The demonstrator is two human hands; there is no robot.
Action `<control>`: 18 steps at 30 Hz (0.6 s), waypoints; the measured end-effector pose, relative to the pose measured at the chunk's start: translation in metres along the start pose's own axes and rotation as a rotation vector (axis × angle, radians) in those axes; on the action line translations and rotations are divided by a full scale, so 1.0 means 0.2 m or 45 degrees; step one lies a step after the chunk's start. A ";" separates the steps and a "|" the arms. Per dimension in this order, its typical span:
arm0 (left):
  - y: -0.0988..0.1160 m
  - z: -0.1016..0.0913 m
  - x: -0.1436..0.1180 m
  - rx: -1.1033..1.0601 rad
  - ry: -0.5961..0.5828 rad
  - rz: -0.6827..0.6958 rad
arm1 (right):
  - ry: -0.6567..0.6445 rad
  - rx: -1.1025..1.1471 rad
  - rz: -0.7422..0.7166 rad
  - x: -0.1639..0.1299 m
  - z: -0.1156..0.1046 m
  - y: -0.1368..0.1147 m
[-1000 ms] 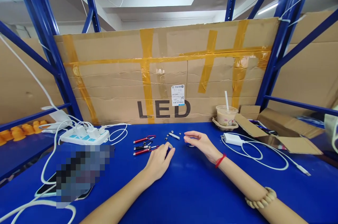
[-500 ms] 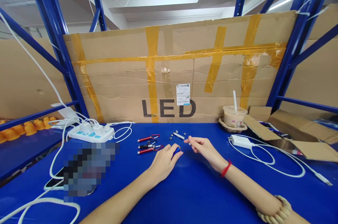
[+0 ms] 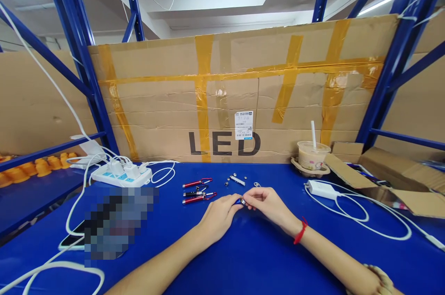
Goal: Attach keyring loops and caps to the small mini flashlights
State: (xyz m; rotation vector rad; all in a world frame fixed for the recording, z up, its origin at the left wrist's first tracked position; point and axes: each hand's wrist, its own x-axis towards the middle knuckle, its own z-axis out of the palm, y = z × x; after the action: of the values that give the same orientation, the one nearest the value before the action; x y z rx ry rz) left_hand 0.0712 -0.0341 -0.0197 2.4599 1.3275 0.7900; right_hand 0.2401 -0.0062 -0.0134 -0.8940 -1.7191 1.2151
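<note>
- The work looks partway along: the left hand (image 3: 220, 215) and right hand (image 3: 267, 204) meet over the middle of the blue table (image 3: 222, 267), with a blue piece (image 3: 238, 201) and a silver piece (image 3: 243, 202) between their fingertips.
- Left grip: narrow, the fingers curled over the blue piece, which they mostly hide.
- Right grip: narrow, thumb and fingers pinched on the silver piece. Whether the two pieces are joined or only touching, I cannot tell.
- Done, as far as shows: two red pens (image 3: 198, 199) and one black pen (image 3: 193, 194) lie side by side, looking whole, left of the hands and nearer the table's back edge.
- Left over: one pale rod (image 3: 237, 180) lies loose beyond the fingertips, towards the back edge, with what look like four small round bits (image 3: 226, 184) scattered about it; they are too small to count surely.
- One metal clip (image 3: 257, 184) lies apart, just beyond the right hand.
- Count of other things: one cup (image 3: 313, 156) with one straw in one carrier (image 3: 308, 170), near the back edge towards the right; one open box (image 3: 377, 183) at the back right corner; one white adapter (image 3: 321, 189) before it; one power strip (image 3: 121, 175) near the back left corner.
</note>
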 end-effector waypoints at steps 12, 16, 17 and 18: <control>0.01 -0.01 0.00 -0.205 0.032 -0.059 | -0.013 0.013 -0.073 0.00 0.00 -0.01; 0.01 -0.01 0.00 -0.222 0.004 -0.057 | -0.081 0.069 0.070 0.00 -0.02 0.00; 0.01 -0.01 0.00 -0.229 -0.008 -0.064 | -0.105 0.081 0.111 0.00 -0.02 0.00; 0.01 -0.01 0.00 -0.235 -0.021 -0.071 | -0.121 0.093 0.152 0.00 -0.02 0.00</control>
State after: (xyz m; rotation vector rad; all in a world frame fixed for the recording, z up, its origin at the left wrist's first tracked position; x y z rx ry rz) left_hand 0.0713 -0.0357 -0.0173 2.2722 1.2517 0.8367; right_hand 0.2446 -0.0045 -0.0129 -0.9189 -1.7041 1.4103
